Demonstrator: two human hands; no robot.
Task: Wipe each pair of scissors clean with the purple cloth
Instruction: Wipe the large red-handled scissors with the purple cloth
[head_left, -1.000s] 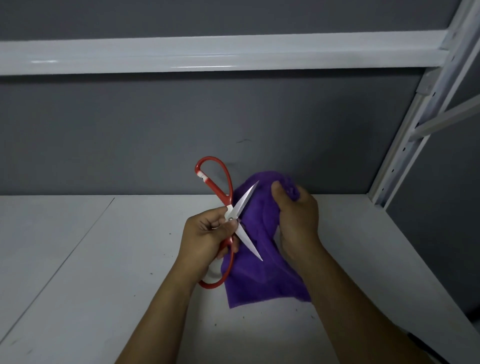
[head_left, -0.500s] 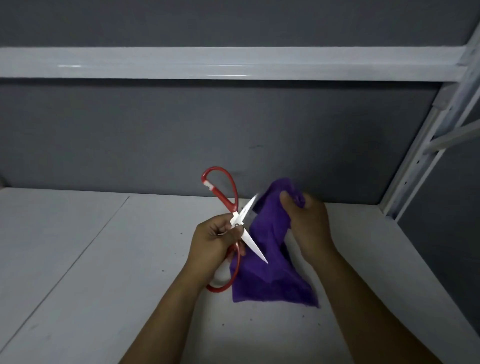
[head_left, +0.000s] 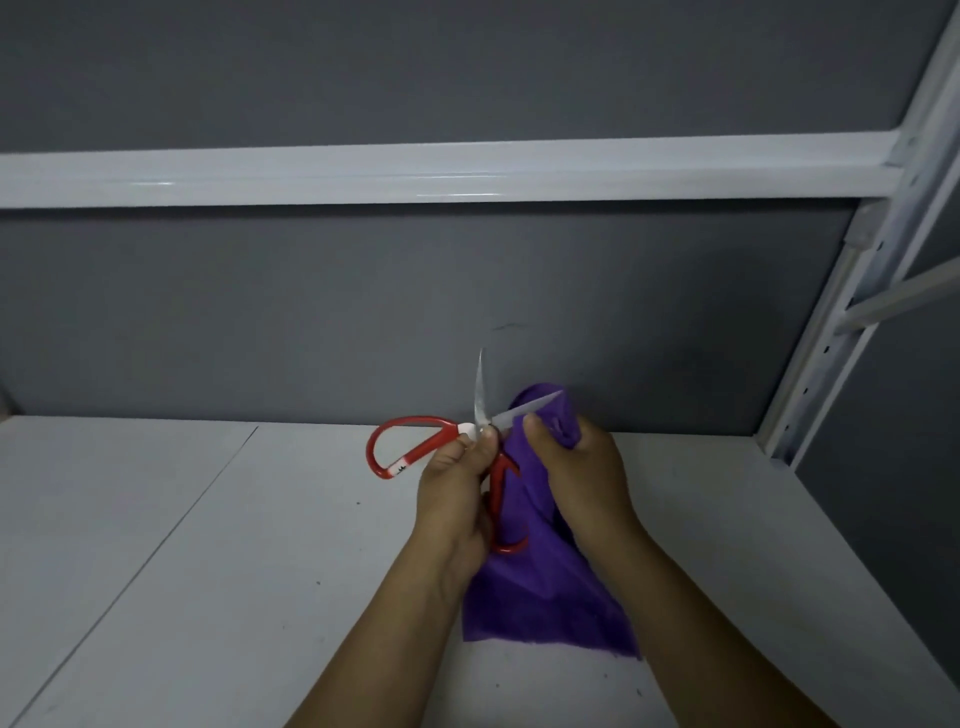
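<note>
While the scissors (head_left: 444, 435) are gripped at the pivot by the left hand (head_left: 457, 499) over the shelf (head_left: 208, 571), blades spread, the purple cloth (head_left: 545, 597) bunched in the right hand's (head_left: 582, 467) curled fingers is best drawn from pivot to tip. One blade lies against the cloth just above the right thumb.

The left forearm (head_left: 384, 639) and right forearm (head_left: 691, 623) rise from the bottom edge and converge. The left grip (head_left: 457, 488) curls round the scissors (head_left: 415, 447) near the pivot. Just beside it, the right grip (head_left: 584, 478) clutches the purple cloth (head_left: 545, 597), thumb up.
</note>
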